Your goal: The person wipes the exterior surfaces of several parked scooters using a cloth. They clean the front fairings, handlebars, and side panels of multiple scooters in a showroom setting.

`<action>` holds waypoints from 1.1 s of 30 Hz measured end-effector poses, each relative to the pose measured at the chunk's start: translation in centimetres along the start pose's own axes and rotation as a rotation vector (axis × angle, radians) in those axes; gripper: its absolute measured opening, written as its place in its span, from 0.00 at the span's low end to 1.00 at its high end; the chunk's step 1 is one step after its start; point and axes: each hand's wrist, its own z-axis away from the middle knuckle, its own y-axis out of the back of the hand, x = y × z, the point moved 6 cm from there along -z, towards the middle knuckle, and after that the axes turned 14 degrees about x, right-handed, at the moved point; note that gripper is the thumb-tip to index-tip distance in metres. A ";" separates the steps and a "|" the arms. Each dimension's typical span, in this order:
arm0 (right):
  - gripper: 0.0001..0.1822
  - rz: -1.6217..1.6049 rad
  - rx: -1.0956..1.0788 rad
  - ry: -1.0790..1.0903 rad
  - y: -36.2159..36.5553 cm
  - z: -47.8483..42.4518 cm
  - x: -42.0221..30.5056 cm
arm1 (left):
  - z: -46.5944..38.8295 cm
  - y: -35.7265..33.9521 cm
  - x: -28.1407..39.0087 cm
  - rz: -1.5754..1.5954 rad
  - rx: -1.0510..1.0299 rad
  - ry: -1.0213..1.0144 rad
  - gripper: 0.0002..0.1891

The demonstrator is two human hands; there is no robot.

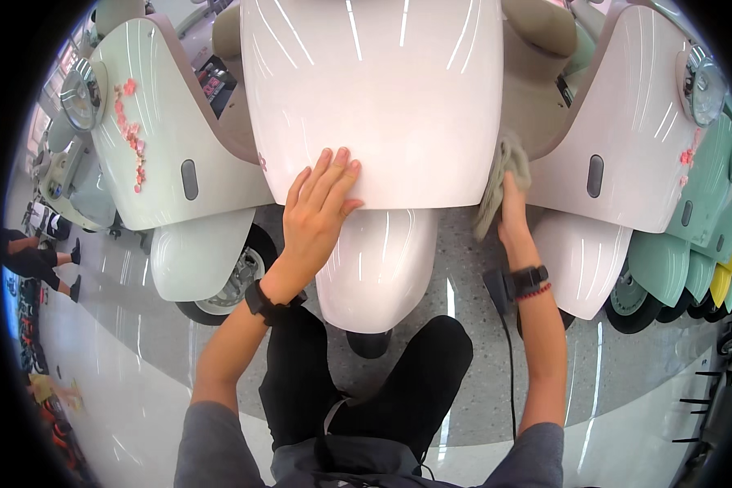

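Observation:
Straight before me stands a pale pink-white motor scooter, its glossy front panel (378, 116) rising above a rounded front mudguard (378, 268). My left hand (317, 201) lies flat on the panel's lower left edge, fingers extended and holding nothing. At the panel's right edge, my right hand (513, 207) grips a grey-beige cloth (506, 171), which hangs along the side. Part of that hand is hidden by the cloth. Below the mudguard, the black front tyre (369, 343) shows between my knees.
A white scooter with pink flower decorations (128, 134) stands close on the left. Another pale scooter (622, 122) is close on the right, with green scooters (698, 183) beyond. A black cable (511, 366) hangs by my right wrist. Far left, a person (43, 259) is on the floor area.

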 end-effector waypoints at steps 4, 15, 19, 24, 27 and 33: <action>0.24 0.262 -0.021 -0.158 1.7 3.9 -3.1 | 0.2 0.1 -0.4 0.017 0.004 0.013 0.26; 0.25 0.126 -0.060 0.884 -14.4 8.2 -14.0 | -3.1 2.8 -0.8 0.405 0.141 0.247 0.31; 0.25 0.383 -0.334 1.282 -22.4 17.0 -11.9 | -3.9 4.1 -2.5 0.231 0.200 0.231 0.36; 0.19 0.520 -0.721 1.358 -27.0 22.9 -7.4 | 3.5 5.3 -8.0 0.249 0.254 0.537 0.38; 0.18 0.710 -0.965 1.409 -26.9 25.9 -2.2 | 9.4 4.7 -8.3 0.332 0.222 0.782 0.41; 0.20 1.115 -1.467 1.200 -24.2 28.2 2.2 | 15.4 4.5 -6.6 0.482 0.019 1.014 0.44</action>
